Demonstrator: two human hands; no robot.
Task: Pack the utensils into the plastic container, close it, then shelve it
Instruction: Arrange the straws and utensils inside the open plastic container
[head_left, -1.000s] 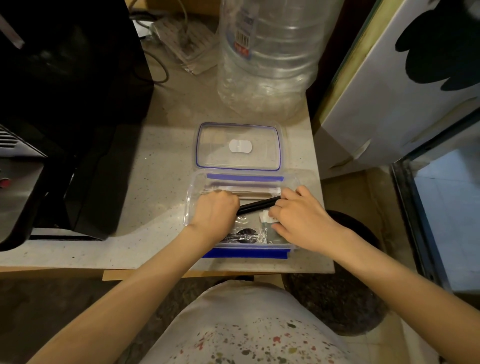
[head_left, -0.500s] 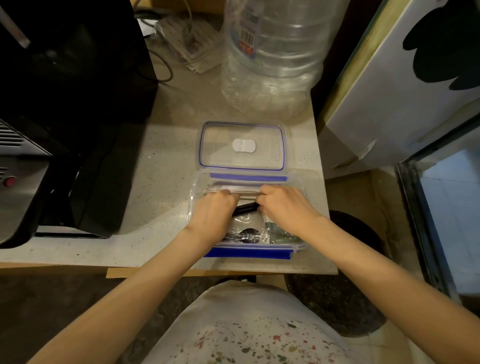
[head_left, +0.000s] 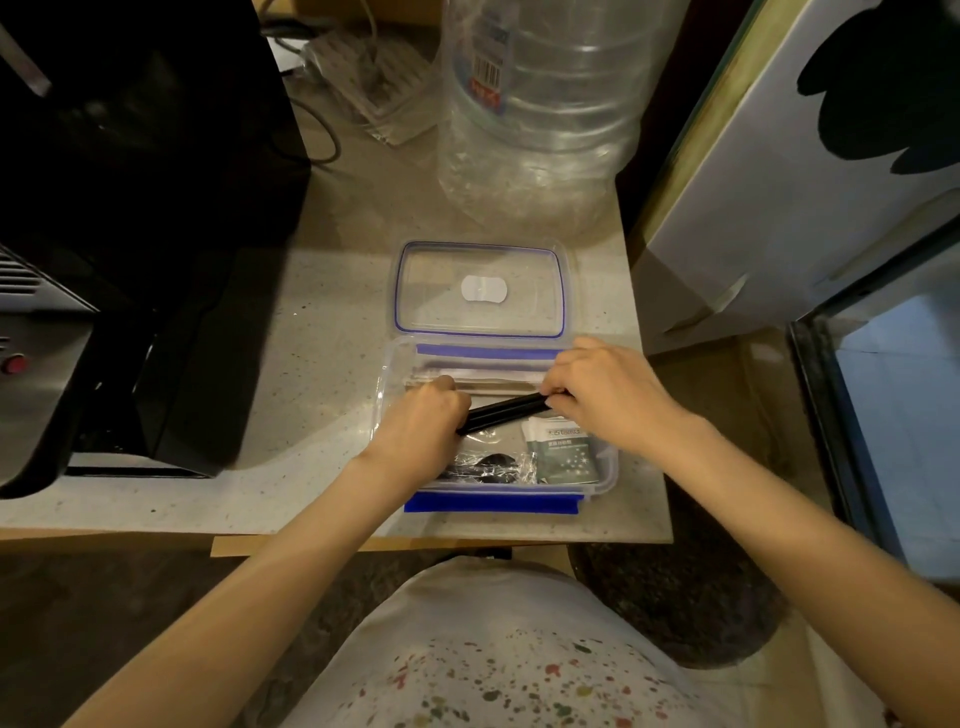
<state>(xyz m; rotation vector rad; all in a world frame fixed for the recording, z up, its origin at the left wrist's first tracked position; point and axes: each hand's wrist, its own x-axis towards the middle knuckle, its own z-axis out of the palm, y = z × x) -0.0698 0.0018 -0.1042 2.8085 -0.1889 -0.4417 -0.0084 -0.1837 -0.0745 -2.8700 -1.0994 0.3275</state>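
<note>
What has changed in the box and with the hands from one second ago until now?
The right hand slid left along the black sticks, then back right to their end. The left hand stayed closed on the other end. Box and lid did not move.

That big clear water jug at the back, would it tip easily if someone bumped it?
Probably, yes. The water jug looks see-through with no water line showing, so it is likely near empty and light for its size. Its crinkled walls suggest thin, flexible plastic. It stands near the countertop's right edge, so a nudge might slide it off.
</note>
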